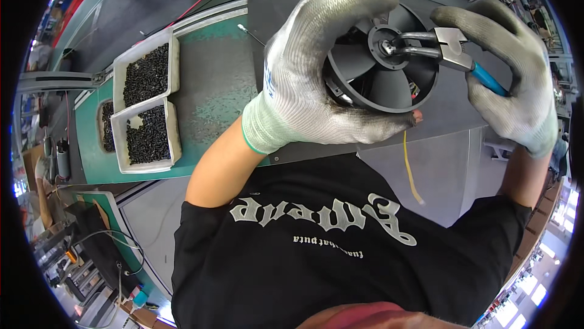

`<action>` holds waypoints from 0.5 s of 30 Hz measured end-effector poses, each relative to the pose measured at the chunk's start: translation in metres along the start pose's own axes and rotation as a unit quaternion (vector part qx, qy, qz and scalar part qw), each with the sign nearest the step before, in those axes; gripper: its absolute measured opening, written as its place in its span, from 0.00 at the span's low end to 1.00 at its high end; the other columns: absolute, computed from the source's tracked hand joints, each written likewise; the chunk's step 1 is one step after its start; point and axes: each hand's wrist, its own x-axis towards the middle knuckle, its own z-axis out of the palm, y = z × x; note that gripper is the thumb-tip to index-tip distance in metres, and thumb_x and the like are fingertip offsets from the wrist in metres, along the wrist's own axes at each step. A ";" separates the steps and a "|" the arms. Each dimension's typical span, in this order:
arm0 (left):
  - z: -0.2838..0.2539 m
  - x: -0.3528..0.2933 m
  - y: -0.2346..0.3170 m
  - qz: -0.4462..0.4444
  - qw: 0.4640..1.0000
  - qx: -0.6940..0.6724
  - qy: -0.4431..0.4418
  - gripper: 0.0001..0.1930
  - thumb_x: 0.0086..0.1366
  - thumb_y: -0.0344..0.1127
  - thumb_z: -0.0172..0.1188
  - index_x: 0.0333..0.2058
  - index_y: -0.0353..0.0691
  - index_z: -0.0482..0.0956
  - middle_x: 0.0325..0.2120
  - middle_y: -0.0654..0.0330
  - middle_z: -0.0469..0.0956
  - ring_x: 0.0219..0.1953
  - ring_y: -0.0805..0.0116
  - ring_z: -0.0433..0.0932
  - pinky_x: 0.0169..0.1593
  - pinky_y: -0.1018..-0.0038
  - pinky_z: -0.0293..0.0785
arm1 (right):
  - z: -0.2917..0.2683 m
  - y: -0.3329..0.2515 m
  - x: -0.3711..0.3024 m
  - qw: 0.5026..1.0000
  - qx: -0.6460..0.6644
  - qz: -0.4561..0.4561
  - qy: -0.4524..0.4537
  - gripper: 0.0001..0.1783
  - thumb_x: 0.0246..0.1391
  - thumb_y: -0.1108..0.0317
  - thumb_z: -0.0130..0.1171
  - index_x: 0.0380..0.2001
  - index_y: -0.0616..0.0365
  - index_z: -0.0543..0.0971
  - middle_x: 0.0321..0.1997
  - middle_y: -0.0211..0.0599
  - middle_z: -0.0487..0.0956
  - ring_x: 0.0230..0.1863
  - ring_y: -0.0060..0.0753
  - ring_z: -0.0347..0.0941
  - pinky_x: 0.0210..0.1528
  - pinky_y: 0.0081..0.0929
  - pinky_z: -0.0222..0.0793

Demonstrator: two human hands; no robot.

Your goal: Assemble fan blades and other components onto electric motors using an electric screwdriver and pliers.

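Fan (380, 67), black, round-framed with dark blades, is held up above the workbench (213, 86) near the top centre of the head view. Left hand (316, 67), in a grey knit glove with a green cuff, is clenched around the fan's frame, fingers curled over the upper rim and thumb beneath the lower edge. Right hand (517, 79), gloved alike, grips the blue handles of a pair of pliers (447, 49); the long metal tips reach in to the fan's central hub and touch it. A yellow wire (410, 171) hangs down from below the fan, and a red lead shows at the frame's lower edge.

To the left on the green bench surface lie two white trays (149, 107), set end to end, each filled with small black screws (146, 73). A thin metal rod lies on the mat just above the left wrist.
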 end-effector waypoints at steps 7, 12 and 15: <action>0.002 -0.018 -0.016 0.004 0.999 -0.029 -0.023 0.42 0.32 0.43 0.82 0.47 0.29 0.73 0.42 0.48 0.78 0.47 0.66 0.78 0.50 0.74 0.75 | -0.009 0.015 0.007 0.978 -0.137 -0.156 0.001 0.30 0.32 0.71 0.54 0.47 0.67 0.77 0.38 0.49 0.76 0.38 0.42 0.75 0.42 0.33 0.73; -0.007 -0.025 -0.014 0.044 0.997 -0.031 -0.055 0.41 0.29 0.42 0.83 0.43 0.28 0.74 0.38 0.50 0.79 0.43 0.67 0.79 0.48 0.74 0.76 | -0.019 0.034 0.016 0.929 -0.228 -0.290 0.006 0.28 0.39 0.66 0.59 0.48 0.65 0.76 0.38 0.52 0.77 0.39 0.45 0.76 0.42 0.36 0.75; -0.009 -0.019 -0.002 0.033 0.997 0.002 -0.069 0.41 0.27 0.43 0.83 0.40 0.25 0.74 0.35 0.50 0.79 0.39 0.65 0.79 0.45 0.72 0.75 | -0.025 0.042 0.025 0.894 -0.285 -0.345 0.011 0.27 0.43 0.63 0.62 0.48 0.64 0.76 0.38 0.53 0.77 0.40 0.47 0.77 0.41 0.37 0.76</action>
